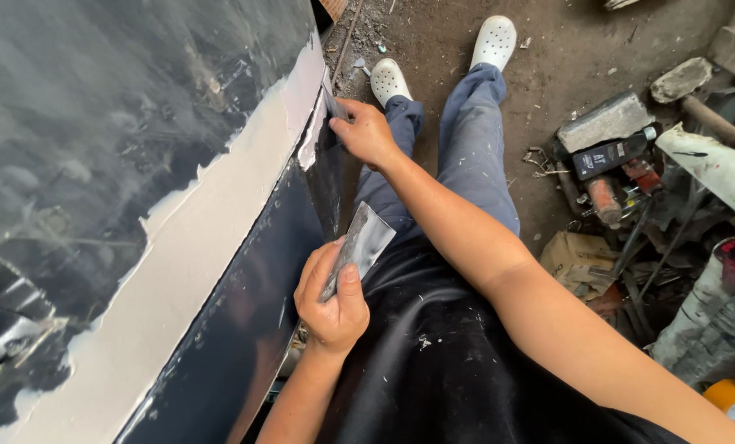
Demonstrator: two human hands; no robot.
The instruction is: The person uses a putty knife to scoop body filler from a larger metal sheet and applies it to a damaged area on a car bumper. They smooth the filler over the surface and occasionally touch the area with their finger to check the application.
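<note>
The person stands over a dark, glossy car body panel [96, 140] that fills the left half of the frame, with a broad band of pale filler [195, 255] running diagonally from the lower left up to the top centre. The right hand [367, 131], in the upper centre of the frame, reaches across to the top end of that band; its fingers are closed on a small spreader blade [332, 103], whose edge lies against the filler at the panel's edge. The left hand [332, 300], at centre and slightly below, is held just beside the panel's dark lower face; its fingers and thumb are wrapped around a flat grey metal spreader [366, 240], which tilts up and to the right, clear of the panel. Below the hands hangs a black apron [441, 362], and blue trousers [466, 140] lead up to two white clogs [441, 62] on the dirt floor [581, 41]. At the right of the frame lies a heap of clutter: a cardboard box [579, 259], cans and bottles [614, 177], and a grey block [605, 121].
</note>
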